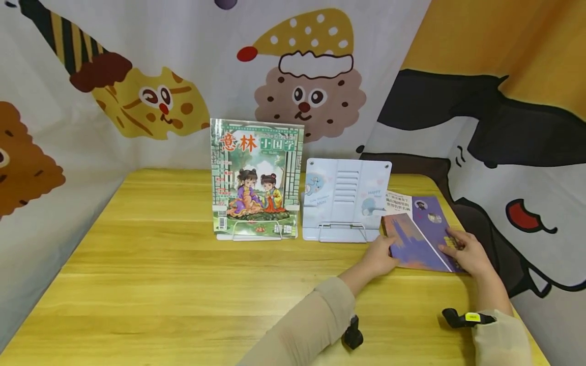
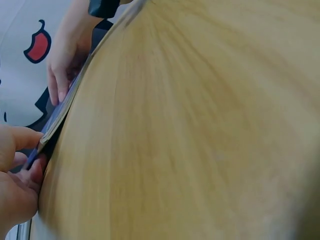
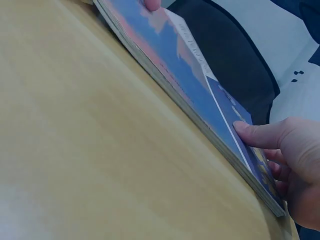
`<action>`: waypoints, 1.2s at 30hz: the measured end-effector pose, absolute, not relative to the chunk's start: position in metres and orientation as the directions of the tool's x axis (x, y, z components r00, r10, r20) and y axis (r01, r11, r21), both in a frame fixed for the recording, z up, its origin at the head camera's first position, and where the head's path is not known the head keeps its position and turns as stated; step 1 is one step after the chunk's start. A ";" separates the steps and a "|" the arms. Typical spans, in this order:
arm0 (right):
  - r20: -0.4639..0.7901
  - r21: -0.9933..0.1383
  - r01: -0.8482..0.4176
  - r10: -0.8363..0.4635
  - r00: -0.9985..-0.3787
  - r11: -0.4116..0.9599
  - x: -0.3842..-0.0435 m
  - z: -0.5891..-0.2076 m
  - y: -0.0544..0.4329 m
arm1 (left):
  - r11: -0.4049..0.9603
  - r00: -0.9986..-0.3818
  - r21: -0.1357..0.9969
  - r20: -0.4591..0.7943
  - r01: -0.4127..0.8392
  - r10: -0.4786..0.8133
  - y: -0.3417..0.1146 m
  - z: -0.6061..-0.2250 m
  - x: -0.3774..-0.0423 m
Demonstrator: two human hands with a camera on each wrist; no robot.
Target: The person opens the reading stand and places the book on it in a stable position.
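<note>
A purple and pink paperback book (image 1: 418, 244) lies low at the table's right side, its spine or page edge showing thick along the near side. My left hand (image 1: 381, 255) pinches its left edge, thumb and fingers on opposite faces in the left wrist view. On the other side, my right hand (image 1: 471, 254) grips the right edge. Its thumb (image 3: 250, 131) presses on the cover, and the other fingers curl behind the edge. Just left of the book stands a white book stand (image 1: 348, 203) with printed blue animals, bearing nothing.
A green illustrated magazine (image 1: 256, 178) leans upright on a second stand, left of the white one. Both stand toward the back of the wooden table (image 1: 183, 295). A cartoon-print curtain (image 1: 183, 40) hangs behind and along the right side, close to the book.
</note>
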State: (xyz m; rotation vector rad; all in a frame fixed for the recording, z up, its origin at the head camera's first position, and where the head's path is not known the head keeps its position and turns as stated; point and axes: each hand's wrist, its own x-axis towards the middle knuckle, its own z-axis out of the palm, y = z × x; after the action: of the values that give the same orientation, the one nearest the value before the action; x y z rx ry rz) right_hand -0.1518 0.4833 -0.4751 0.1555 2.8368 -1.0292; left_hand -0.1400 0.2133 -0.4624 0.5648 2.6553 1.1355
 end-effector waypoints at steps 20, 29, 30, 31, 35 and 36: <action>-0.134 -0.713 0.204 0.156 -0.979 0.671 -0.141 -0.478 0.478 | 0.314 -0.864 0.925 0.029 0.214 0.504 0.189 -0.469 -0.133; 0.000 -0.852 0.147 0.282 -0.960 0.503 -0.128 -0.449 0.468 | 0.266 -0.857 0.929 0.092 0.257 0.507 0.175 -0.463 -0.132; 0.021 -0.849 0.133 0.285 -0.958 0.511 -0.126 -0.445 0.467 | 0.256 -0.853 0.929 0.104 0.266 0.511 0.172 -0.462 -0.132; 0.035 -0.851 0.121 0.284 -0.958 0.512 -0.124 -0.441 0.466 | 0.251 -0.850 0.927 0.115 0.277 0.514 0.170 -0.460 -0.132; 0.085 -0.835 0.066 0.246 -0.966 0.547 -0.117 -0.431 0.461 | 0.220 -0.843 0.932 0.139 0.289 0.519 0.159 -0.454 -0.131; 0.100 -0.835 0.046 0.233 -0.967 0.549 -0.115 -0.429 0.459 | 0.218 -0.843 0.932 0.142 0.291 0.518 0.157 -0.452 -0.131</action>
State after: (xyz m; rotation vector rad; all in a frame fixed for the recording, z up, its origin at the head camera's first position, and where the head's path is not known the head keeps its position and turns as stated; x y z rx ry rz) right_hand -0.1154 0.4590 -0.4294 0.2674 2.9370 -1.5723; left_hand -0.1314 0.1570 -0.4519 0.7724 2.2875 1.6799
